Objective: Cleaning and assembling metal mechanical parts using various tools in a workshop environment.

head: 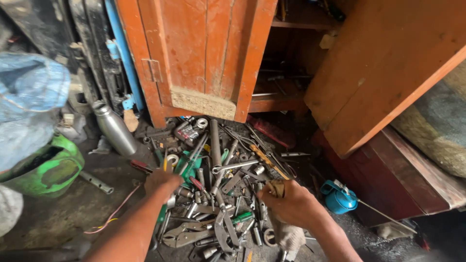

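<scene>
the left hand (161,180) reaches down into a heap of metal hand tools (228,194) spread on the floor, its fingers curled down among them; whether it grips anything cannot be told, since the fingertips are hidden. just beyond its fingertips lie green-handled screwdrivers (187,167), and near its wrist on the right side lie heavy pliers (187,235). the right hand (287,201) hangs over the right edge of the same heap, closed around a dirty rag (286,235) that trails down below the wrist. sockets and spanners lie between the two hands, and a long steel tube (215,143) points away from them toward an orange wooden cabinet (204,58) standing beyond the pile, one door (383,63) swung wide to the right of the right hand. to the right of that hand sits a small blue oil can (338,196). well off to the left of the left hand are a steel bottle (114,128) and a green plastic container (46,170).
</scene>
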